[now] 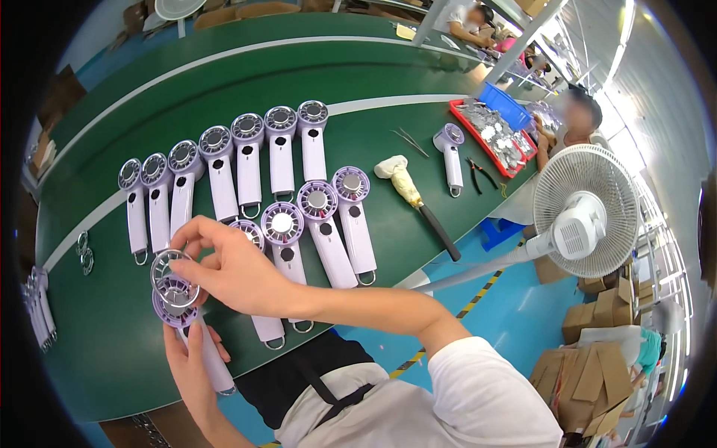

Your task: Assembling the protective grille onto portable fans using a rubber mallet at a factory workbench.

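Note:
Near the table's front left edge, my left hand (193, 360) is wrapped round the pale lilac handle of a handheld fan (213, 366). The fan's round purple head points up. Above that head my right hand (228, 269) pinches a shiny silver ring cover (154, 275) by its edge. The ring sits tilted and overlaps the fan head; whether they touch I cannot tell. Right of my hands lie several fans with open purple heads and silver centres, such as a fan (325, 224). Part of this row is hidden behind my right hand and forearm.
Behind stands a row of fans with silver grilles (246, 149). Loose silver rings (85, 255) lie at left. To the right are a cloth-wrapped mallet (422, 205), tweezers (411, 142), pliers (484, 173), a red tray (467, 123) of metal parts and a large white fan (586, 213).

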`<control>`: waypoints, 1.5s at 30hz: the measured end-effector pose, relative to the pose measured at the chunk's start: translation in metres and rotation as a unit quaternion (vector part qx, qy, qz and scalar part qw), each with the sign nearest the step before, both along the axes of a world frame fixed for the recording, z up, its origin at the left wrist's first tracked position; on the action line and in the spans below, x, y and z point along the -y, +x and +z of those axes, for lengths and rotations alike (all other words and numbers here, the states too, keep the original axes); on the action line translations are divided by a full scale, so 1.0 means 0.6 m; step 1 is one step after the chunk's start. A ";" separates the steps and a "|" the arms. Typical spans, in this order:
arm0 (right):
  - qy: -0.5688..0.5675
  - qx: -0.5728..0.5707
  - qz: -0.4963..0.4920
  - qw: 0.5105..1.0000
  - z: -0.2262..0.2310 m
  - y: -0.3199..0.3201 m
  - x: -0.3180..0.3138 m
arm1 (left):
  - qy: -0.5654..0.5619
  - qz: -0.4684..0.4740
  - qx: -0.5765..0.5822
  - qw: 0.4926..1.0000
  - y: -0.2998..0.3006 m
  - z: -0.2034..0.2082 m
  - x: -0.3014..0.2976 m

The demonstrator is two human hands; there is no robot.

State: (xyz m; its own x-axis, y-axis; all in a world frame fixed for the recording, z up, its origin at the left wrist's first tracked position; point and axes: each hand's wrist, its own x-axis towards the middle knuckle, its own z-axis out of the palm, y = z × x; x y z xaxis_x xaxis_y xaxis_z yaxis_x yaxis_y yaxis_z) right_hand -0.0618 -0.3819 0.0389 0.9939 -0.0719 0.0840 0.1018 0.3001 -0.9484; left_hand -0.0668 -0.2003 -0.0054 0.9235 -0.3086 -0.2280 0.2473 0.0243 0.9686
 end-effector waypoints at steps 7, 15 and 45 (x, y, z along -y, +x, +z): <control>-0.097 0.049 -0.052 0.993 -0.012 0.001 0.001 | 0.019 -0.006 0.013 1.000 -0.005 -0.005 0.001; -0.113 0.053 -0.064 0.990 -0.018 0.000 -0.018 | 0.015 0.013 -0.012 1.000 -0.004 -0.008 -0.019; -0.347 0.232 -0.143 0.897 0.010 -0.029 -0.016 | 0.002 -0.049 0.035 0.998 -0.013 0.045 -0.009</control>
State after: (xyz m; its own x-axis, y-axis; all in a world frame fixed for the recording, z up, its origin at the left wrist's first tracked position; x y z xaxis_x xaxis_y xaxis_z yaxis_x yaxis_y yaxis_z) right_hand -0.0791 -0.3721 0.0450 0.7894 -0.0889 0.6074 0.5129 -0.4481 -0.7322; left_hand -0.0748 -0.1949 0.0216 0.9022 -0.3983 -0.1656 0.1801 -0.0010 0.9837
